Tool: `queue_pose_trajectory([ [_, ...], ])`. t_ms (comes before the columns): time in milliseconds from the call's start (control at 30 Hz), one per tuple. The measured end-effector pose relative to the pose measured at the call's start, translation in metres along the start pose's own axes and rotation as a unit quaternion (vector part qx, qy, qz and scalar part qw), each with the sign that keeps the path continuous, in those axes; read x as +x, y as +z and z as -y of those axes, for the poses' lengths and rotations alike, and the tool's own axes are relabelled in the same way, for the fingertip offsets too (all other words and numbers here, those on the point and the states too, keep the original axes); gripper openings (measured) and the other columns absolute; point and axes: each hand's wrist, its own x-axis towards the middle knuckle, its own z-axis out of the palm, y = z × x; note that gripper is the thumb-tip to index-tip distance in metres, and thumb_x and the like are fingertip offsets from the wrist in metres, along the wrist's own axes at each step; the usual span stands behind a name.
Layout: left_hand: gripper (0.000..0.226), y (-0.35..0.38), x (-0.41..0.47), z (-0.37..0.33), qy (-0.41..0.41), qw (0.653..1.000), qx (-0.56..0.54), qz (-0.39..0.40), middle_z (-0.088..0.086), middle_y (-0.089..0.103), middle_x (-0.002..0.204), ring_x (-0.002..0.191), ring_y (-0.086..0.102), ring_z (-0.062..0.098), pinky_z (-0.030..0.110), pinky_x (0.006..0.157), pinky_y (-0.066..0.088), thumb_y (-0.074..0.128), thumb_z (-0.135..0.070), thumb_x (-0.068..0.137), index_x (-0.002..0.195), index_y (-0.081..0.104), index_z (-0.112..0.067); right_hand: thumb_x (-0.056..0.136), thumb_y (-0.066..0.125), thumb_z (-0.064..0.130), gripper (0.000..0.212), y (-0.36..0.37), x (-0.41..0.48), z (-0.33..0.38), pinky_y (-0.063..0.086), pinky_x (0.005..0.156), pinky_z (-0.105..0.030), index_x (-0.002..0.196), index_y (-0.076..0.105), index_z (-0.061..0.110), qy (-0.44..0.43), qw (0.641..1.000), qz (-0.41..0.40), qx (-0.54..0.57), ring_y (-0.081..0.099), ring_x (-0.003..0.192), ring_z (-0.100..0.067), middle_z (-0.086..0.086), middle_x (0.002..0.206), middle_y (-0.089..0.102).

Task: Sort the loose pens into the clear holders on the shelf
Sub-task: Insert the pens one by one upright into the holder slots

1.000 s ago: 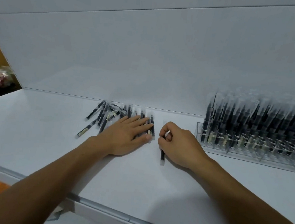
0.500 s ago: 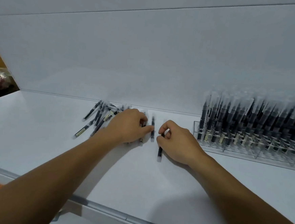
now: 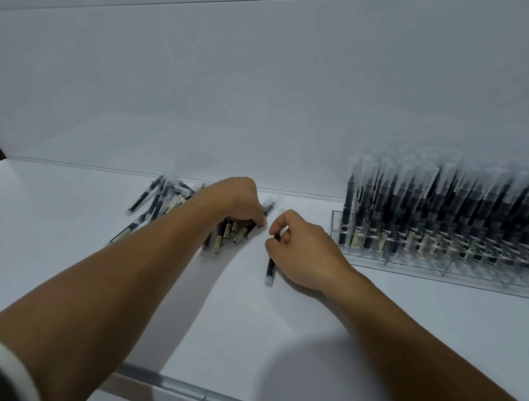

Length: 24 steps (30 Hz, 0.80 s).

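l hand (image 3: 240, 204) curls round some of the loose pens (image 3: 162, 201) near the shelf's (image 3: 247, 325) back edge, prob. bunching them to lift, while r hand (image 3: 303, 251) pinches one pen (image 3: 270, 269) lying mid-shelf, ready for the clear holders (image 3: 441, 265) toward the right edge.

The light is dim, cool and even. On the shelf (image 3: 47, 246) a soft wide shadow lies just right of the left arm (image 3: 107, 289). At the shelf's right end the standing pens (image 3: 445, 214) are blurred.
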Motion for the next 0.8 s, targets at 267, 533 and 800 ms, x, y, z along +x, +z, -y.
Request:
queue_pose_trajectory([
  [267, 0.028, -0.002, -0.005, 0.002, -0.009, 0.996, -0.087, 0.015, 0.004, 0.057, 0.064, 0.056, 0.05, 0.018, 0.024, 0.053, 0.038, 0.076, -0.028, 0.077, 0.066, 0.059, -0.008, 0.093, 0.049, 0.029, 0.008, -0.001, -0.003, 0.002, 0.033, 0.056, -0.022, 0.1, 0.046, 0.03, -0.014, 1.0, 0.003, 0.002, 0.05, 0.072, -0.004, 0.012, 0.071, 0.052],
  [533, 0.005, 0.01, -0.047, 0.015, 0.068, 0.845, -0.509, -0.145, 0.002, 0.071, 0.073, 0.066, 0.066, 0.015, 0.031, 0.066, 0.055, 0.07, -0.018, 0.087, 0.083, 0.072, -0.016, 0.091, 0.049, 0.022, 0.016, -0.023, -0.015, 0.023, 0.043, 0.059, -0.03, 0.091, 0.042, 0.037, -0.052, 0.996, -0.062, 0.036, 0.054, 0.063, -0.007, 0.007, 0.077, 0.062],
  [800, 0.01, 0.029, -0.081, -0.025, 0.167, 0.704, -0.673, -0.154, 0.008, 0.074, 0.09, 0.087, 0.073, 0.019, 0.018, 0.069, 0.054, 0.067, -0.007, 0.087, 0.095, 0.072, -0.01, 0.088, 0.066, 0.024, 0.031, -0.097, -0.048, 0.008, 0.044, 0.057, -0.019, 0.098, 0.044, 0.044, -0.161, 0.979, -0.103, 0.064, 0.054, 0.062, -0.002, 0.023, 0.089, 0.057],
])
